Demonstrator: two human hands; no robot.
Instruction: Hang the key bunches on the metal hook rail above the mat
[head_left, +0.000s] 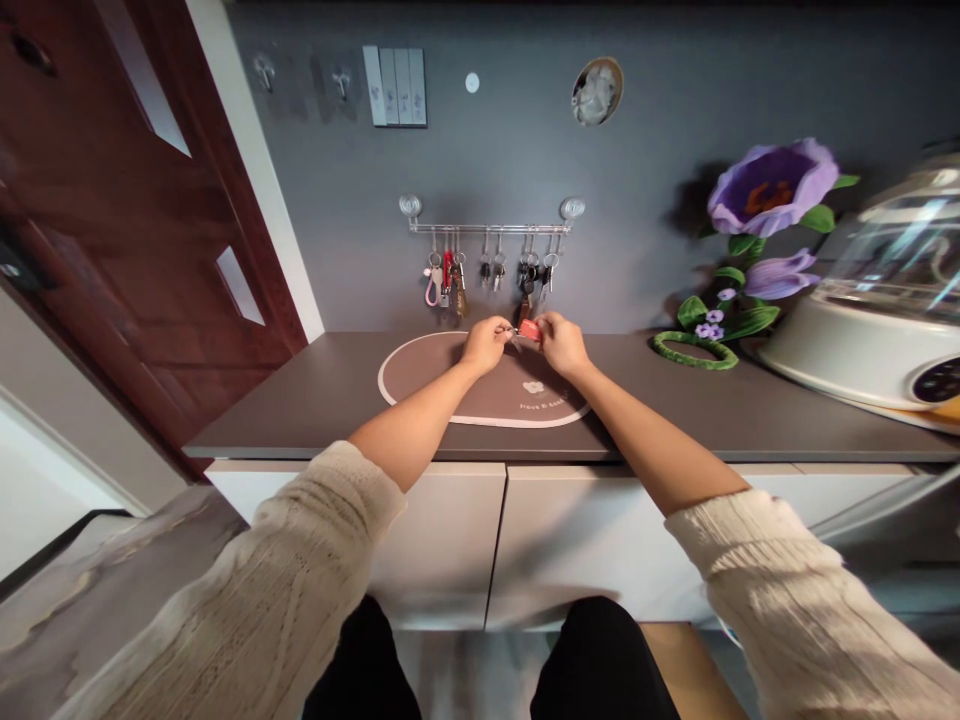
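Above the brown oval mat (420, 375), both my hands meet over a small set of keys. My left hand (486, 345) pinches a metal key ring (513, 332). A red tag (530, 329) attached to it is held between the fingers of my right hand (561, 343). Part of a key seems to dangle beneath the ring, though it is too small to make out well. Behind my hands, several bunches of keys (457, 275) hang from a clear hook rail (491, 229) on the grey wall.
On the right stand a purple plush flower (776, 195) with a green base and a white appliance (862, 320) with a clear dome. White cabinet doors (442, 540) lie under the dark countertop (315, 400). A dark red door (150, 220) is at the left.
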